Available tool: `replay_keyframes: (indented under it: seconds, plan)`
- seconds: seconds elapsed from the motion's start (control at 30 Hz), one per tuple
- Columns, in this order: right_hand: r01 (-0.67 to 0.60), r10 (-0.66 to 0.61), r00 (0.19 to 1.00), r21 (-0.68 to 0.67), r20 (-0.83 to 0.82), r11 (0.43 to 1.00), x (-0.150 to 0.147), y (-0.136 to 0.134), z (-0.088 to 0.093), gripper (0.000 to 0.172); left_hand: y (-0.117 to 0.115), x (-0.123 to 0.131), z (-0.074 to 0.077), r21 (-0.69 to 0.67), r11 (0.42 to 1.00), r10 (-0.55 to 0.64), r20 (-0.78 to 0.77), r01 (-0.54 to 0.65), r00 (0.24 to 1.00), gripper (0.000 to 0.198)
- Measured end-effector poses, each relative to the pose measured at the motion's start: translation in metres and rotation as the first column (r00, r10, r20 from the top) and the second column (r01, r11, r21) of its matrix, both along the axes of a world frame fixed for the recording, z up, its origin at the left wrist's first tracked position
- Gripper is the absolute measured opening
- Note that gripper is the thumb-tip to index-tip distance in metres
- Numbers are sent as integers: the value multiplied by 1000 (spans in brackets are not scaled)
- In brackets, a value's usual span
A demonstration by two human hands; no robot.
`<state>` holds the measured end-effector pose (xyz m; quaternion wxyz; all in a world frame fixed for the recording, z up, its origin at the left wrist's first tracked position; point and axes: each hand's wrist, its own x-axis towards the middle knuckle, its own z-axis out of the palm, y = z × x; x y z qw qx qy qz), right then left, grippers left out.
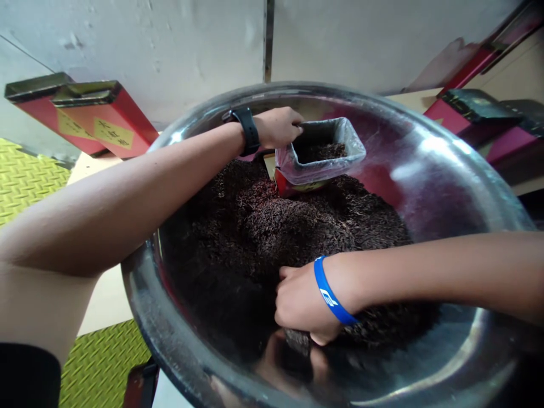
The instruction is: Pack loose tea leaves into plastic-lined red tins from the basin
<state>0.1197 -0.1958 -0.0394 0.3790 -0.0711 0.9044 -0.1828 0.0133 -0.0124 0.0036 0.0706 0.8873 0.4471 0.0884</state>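
A large shiny metal bowl [450, 164] holds a heap of loose dark tea leaves [293, 221]. My left hand [278, 127], with a dark watch on its wrist, is closed on the left rim of a red box [293, 184] lined with clear plastic. The box stands upright in the far part of the bowl, resting among the leaves, with some leaves inside it. Low in the near part of the bowl, my right hand [310, 300], wearing a blue wristband, is curled around a handful of dark leaves that shows beneath its fingers. Most of its fingertips are hidden.
Red boxes with dark tops [114, 119] lean beyond the bowl on the left, and more boxes [471, 113] stand at the right. A pale wall [170, 45] rises behind. Yellow-green textured flooring [97, 362] shows at the left, beside a light tabletop [106, 300].
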Motion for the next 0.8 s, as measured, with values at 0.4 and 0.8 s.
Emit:
replay_keyframes:
  seconds: [0.4,0.8]
  plan:
    - [339,-337,940,-248,53,907,1,3,4,41,2,-2,-2,14,1000,-28,12,28,1000,37]
    - [675,-714,662,-233,-227,700,-7,-18,-11,45,3,1,0,-43,999,22,-35,-24,999,36]
